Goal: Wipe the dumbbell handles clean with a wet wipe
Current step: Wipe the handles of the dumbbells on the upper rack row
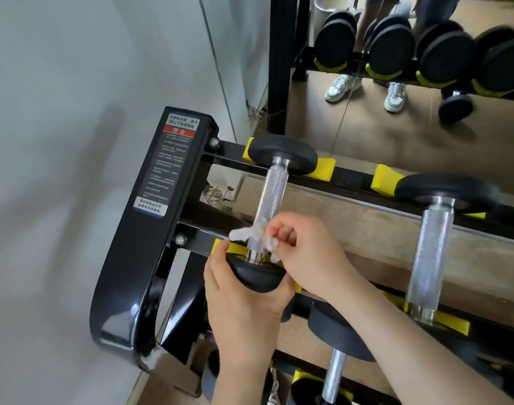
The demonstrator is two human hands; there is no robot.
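Steel handle (271, 197): knurled, on the leftmost dumbbell of the rack (150, 229), top tier; its far head (282, 153) sits between yellow cradles (324, 169).
Wet wipe (244, 232): white, twisted into a thin band round the near end of the handle, just above the near head (255, 276).
Right hand (305, 255): fingers curled, pinching the wipe's right tail beside the handle.
Left hand (244, 311): cupped under the near head and gripping it; whether the head is lifted off its cradle cannot be told.
Step in hand: likely scrubbing the near end; the long stretch of knurl above the wipe looks yet to be covered.
Doing it well: hold the head firmly so the bar cannot roll, open the wipe flatter for more contact, then draw it along the bar while turning it round.
Handling: knurling will probably snag a thin wipe, so moderate pressure suits.
Risk: a loose grip could let the dumbbell slip from the rails.
Next handle (431, 252): 1 dumbbell to the right, neither hand on it.
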